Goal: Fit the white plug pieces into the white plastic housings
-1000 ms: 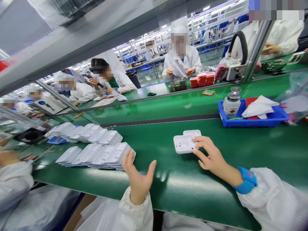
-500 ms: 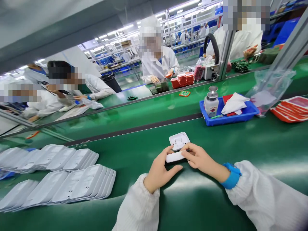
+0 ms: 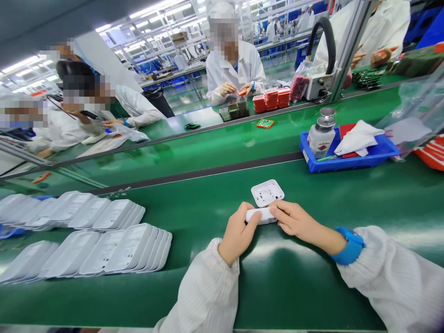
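Note:
Both my hands grip a small white plastic casing (image 3: 261,216), held edge-on above the green work surface (image 3: 208,208). My left hand (image 3: 238,231) is closed on its left end, with the thumb on the near side. At the right end, the fingers of my right hand (image 3: 294,219) pinch it; a blue wrist strap (image 3: 348,245) shows behind that hand. Just beyond the casing lies a white plastic shell (image 3: 268,193) with its hollow inside up and small dark marks in it. My fingers partly cover the casing's ends.
Stacked white shells (image 3: 135,249) stand in two rows at the left. A blue tray (image 3: 354,162) at the right holds a dispenser bottle (image 3: 322,138) and a white cloth (image 3: 360,137). Red-orange parts (image 3: 433,155) lie at the far right. Across the belt, a co-worker (image 3: 236,69) handles an orange part.
My left thumb has moved in onto the casing, which it stood away from before. The view has shifted, so the tray sits further right. The co-worker's hands have come together.

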Demonstrator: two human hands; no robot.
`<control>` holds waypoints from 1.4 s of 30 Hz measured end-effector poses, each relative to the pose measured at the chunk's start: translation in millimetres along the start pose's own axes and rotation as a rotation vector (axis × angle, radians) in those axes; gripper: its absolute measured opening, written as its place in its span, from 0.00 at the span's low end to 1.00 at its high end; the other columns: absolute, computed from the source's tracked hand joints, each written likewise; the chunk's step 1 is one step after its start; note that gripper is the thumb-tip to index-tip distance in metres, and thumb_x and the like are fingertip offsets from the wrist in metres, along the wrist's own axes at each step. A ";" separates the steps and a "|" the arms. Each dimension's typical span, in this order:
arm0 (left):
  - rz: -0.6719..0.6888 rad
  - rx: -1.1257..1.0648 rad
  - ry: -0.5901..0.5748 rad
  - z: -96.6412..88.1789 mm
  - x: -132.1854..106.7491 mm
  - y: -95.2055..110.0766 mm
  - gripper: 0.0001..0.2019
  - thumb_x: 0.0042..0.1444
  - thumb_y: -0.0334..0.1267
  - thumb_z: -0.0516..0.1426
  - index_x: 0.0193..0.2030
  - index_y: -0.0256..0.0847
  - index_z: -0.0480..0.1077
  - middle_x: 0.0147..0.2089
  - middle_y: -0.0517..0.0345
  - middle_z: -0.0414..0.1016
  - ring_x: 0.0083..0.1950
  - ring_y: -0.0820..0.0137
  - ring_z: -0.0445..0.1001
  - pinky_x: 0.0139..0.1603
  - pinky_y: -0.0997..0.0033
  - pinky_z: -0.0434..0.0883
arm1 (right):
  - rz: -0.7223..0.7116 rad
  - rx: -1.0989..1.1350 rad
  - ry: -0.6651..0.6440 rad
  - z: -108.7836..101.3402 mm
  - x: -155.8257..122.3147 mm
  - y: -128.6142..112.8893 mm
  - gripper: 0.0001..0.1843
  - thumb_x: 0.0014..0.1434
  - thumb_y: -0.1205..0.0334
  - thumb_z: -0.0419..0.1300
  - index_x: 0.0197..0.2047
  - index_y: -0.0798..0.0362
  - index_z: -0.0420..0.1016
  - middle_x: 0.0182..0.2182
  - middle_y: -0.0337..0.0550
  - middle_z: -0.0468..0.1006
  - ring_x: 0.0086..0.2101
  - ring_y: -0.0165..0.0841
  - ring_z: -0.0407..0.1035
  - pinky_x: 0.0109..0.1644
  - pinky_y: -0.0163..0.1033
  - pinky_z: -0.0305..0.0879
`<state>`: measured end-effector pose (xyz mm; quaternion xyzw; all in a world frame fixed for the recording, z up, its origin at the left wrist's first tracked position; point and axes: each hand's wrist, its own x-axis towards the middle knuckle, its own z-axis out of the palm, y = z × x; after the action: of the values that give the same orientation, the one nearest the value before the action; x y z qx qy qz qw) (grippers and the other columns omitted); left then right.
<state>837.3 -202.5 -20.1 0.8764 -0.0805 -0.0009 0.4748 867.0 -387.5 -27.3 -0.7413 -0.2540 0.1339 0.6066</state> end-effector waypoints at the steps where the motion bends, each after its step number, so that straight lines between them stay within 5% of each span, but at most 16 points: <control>1: -0.001 0.000 0.028 0.8 0.5 -0.9 0.11 0.62 0.46 0.50 0.34 0.41 0.63 0.27 0.64 0.65 0.28 0.73 0.62 0.30 0.73 0.59 | -0.041 -0.076 0.007 -0.1 0.5 0.7 0.21 0.69 0.48 0.44 0.28 0.51 0.55 0.19 0.32 0.52 0.17 0.27 0.51 0.19 0.31 0.48; 6: -0.009 0.000 0.132 1.2 3.2 -1.9 0.19 0.66 0.46 0.43 0.26 0.40 0.60 0.23 0.64 0.59 0.25 0.74 0.57 0.29 0.71 0.54 | -0.202 -0.272 0.003 -0.1 4.1 5.8 0.12 0.63 0.57 0.47 0.32 0.53 0.63 0.26 0.40 0.67 0.24 0.33 0.60 0.27 0.35 0.55; 11: -0.065 -0.056 0.205 -3.7 7.1 -1.9 0.22 0.65 0.48 0.43 0.24 0.40 0.61 0.22 0.63 0.61 0.25 0.73 0.60 0.28 0.71 0.56 | -0.303 -0.400 0.014 0.7 3.3 9.2 0.10 0.61 0.63 0.46 0.35 0.54 0.67 0.28 0.42 0.70 0.25 0.34 0.62 0.28 0.35 0.56; 18: -0.146 -0.149 0.235 -11.5 16.3 -14.0 0.11 0.58 0.45 0.54 0.38 0.38 0.68 0.31 0.57 0.74 0.27 0.71 0.72 0.28 0.72 0.67 | -0.426 -0.460 -0.006 2.5 -3.8 9.8 0.10 0.61 0.67 0.46 0.39 0.54 0.68 0.32 0.47 0.73 0.31 0.38 0.67 0.34 0.38 0.62; 25: -0.040 -0.095 0.343 -12.8 13.0 -10.9 0.08 0.58 0.41 0.54 0.37 0.40 0.71 0.39 0.54 0.73 0.41 0.68 0.72 0.39 0.71 0.68 | -0.469 -0.482 -0.014 2.5 -4.2 12.9 0.10 0.59 0.71 0.48 0.40 0.54 0.68 0.35 0.47 0.74 0.33 0.39 0.68 0.36 0.39 0.64; 42: 0.212 0.056 0.060 -9.3 0.3 5.1 0.10 0.62 0.40 0.51 0.35 0.40 0.72 0.34 0.56 0.75 0.36 0.69 0.72 0.38 0.71 0.67 | -0.456 -0.465 -0.028 1.3 -2.5 9.0 0.09 0.58 0.72 0.49 0.39 0.54 0.67 0.35 0.45 0.73 0.33 0.36 0.67 0.37 0.38 0.66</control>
<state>837.6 -197.5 -10.7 0.8754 -0.1586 0.0776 0.4499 866.2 -389.0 -36.6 -0.7821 -0.4458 -0.0570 0.4317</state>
